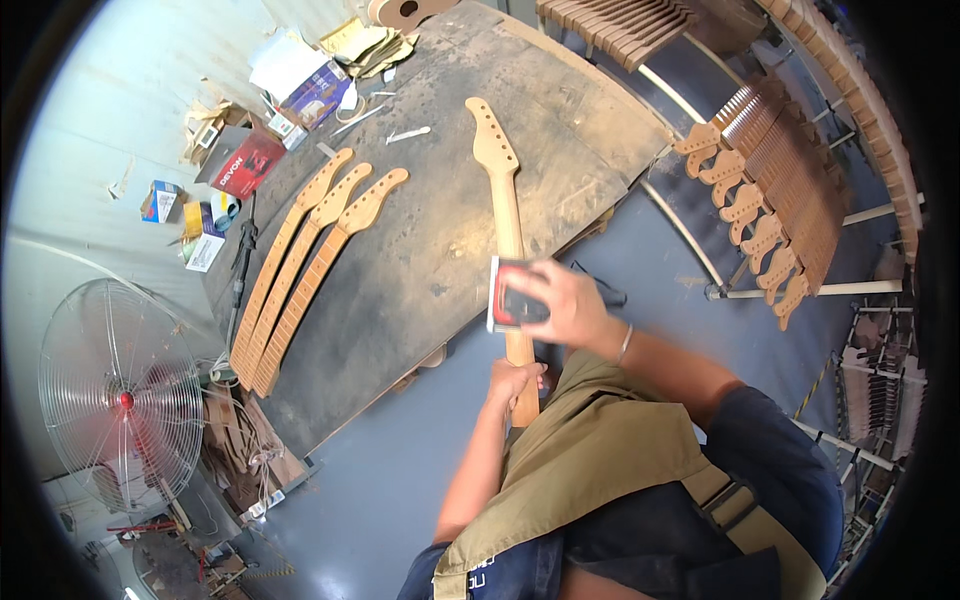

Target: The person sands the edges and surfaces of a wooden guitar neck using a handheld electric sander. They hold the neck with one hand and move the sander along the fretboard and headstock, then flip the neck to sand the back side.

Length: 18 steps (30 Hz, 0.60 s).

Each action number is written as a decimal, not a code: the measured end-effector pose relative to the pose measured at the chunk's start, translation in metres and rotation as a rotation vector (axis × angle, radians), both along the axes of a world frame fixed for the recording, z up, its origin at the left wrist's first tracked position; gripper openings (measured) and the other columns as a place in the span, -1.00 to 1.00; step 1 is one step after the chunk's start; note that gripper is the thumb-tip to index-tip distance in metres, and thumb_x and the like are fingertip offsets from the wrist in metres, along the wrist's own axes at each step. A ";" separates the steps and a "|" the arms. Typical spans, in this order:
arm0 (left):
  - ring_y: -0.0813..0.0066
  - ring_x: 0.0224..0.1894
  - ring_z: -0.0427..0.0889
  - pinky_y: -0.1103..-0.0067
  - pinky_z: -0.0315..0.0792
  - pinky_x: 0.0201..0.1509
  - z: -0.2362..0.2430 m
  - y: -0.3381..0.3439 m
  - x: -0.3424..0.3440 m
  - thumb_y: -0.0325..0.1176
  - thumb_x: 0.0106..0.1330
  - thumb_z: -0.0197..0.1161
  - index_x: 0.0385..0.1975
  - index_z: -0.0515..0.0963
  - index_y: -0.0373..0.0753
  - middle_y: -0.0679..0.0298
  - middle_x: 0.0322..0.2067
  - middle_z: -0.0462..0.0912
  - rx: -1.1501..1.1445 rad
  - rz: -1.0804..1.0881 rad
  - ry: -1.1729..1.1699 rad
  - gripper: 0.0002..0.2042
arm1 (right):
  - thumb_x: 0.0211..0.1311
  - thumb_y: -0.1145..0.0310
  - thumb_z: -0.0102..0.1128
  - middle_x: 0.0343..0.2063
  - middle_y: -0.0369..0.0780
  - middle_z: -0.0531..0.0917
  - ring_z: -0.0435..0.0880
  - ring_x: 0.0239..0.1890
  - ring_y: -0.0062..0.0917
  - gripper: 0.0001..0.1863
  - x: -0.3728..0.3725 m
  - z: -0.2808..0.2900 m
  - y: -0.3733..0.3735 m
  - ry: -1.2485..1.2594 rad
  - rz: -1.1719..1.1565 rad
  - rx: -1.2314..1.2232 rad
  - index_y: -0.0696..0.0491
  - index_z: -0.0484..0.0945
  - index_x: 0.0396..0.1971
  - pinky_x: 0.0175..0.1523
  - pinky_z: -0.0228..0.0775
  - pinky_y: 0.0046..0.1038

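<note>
A pale wooden guitar neck (507, 215) points away from me, its headstock over the dark workbench (400, 270) and its heel end close to my apron. My left hand (514, 382) is wrapped round the neck near that end. Partway along, a red and black power sander (512, 298) rests on the wood, gripped from the right by my right hand (578, 305), which is slightly smeared by motion. The sander hides the part of the neck beneath it. Three more necks (312, 265) with fretted fingerboards lie side by side on the bench to the left.
Racks of guitar necks (770, 190) stand at the right and far right. Cardboard boxes (250, 160), papers and scraps crowd the bench's far left edge. A large wire-caged fan (125, 395) stands left. A black cable (243, 262) runs along the bench side.
</note>
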<state>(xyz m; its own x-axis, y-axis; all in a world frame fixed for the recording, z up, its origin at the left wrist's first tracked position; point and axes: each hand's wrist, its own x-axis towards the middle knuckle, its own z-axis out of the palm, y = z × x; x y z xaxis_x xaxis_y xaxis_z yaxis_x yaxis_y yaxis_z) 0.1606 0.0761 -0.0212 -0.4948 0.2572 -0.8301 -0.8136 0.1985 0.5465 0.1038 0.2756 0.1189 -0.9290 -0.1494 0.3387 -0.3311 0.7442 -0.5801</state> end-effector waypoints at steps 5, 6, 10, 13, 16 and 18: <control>0.41 -0.30 0.77 0.47 0.65 -0.15 -0.020 -0.031 0.024 -0.50 0.22 0.51 -0.08 0.66 -0.33 0.23 -0.30 0.78 0.291 0.012 -0.031 -0.72 | -0.05 0.07 0.67 -0.02 -0.25 0.69 0.78 -0.14 -0.31 -0.27 0.003 0.000 0.002 0.010 0.130 0.017 -0.24 0.68 0.24 -0.11 0.68 -0.30; 0.40 -0.26 0.77 0.45 0.65 -0.11 -0.029 -0.044 0.033 -0.50 0.23 0.49 -0.05 0.65 -0.33 0.23 -0.28 0.77 0.411 0.012 -0.152 -0.70 | -0.03 0.05 0.66 0.02 -0.22 0.68 0.78 -0.14 -0.26 -0.25 -0.013 -0.001 0.008 -0.045 0.044 0.021 -0.24 0.66 0.27 -0.10 0.68 -0.28; 0.36 -0.15 0.77 0.42 0.65 0.00 -0.035 -0.045 0.071 -0.50 0.23 0.44 -0.01 0.63 -0.31 0.23 -0.21 0.76 0.710 0.046 -0.238 -0.68 | -0.04 0.07 0.66 -0.08 -0.12 0.67 0.75 -0.21 -0.12 -0.21 -0.085 -0.009 0.032 0.006 -0.220 -0.035 -0.22 0.61 0.30 -0.12 0.67 -0.17; 0.37 -0.12 0.76 0.45 0.63 0.03 -0.024 -0.032 0.085 -0.54 0.20 0.43 -0.01 0.63 -0.31 0.21 -0.18 0.76 0.535 0.133 -0.187 -0.67 | -0.03 0.13 0.65 -0.16 -0.14 0.66 0.76 -0.22 -0.15 -0.30 -0.067 -0.007 0.023 0.070 -0.225 -0.037 -0.20 0.66 0.22 -0.15 0.67 -0.20; 0.37 -0.22 0.78 0.40 0.67 -0.06 -0.003 -0.022 0.085 -0.52 0.25 0.36 0.01 0.62 -0.37 0.19 -0.23 0.77 0.233 0.039 -0.071 -0.68 | -0.05 0.18 0.67 -0.07 -0.21 0.66 0.78 -0.15 -0.23 -0.28 0.007 0.007 0.003 -0.065 -0.086 -0.069 -0.23 0.67 0.23 -0.12 0.70 -0.26; 0.29 -0.25 0.79 0.34 0.67 -0.09 0.003 -0.020 0.084 -0.50 0.26 0.35 0.01 0.59 -0.41 0.11 -0.26 0.77 0.014 -0.075 0.091 -0.67 | -0.07 0.20 0.67 -0.02 -0.22 0.65 0.78 -0.09 -0.25 -0.29 0.050 0.017 -0.004 -0.061 0.032 -0.059 -0.22 0.68 0.21 -0.10 0.72 -0.27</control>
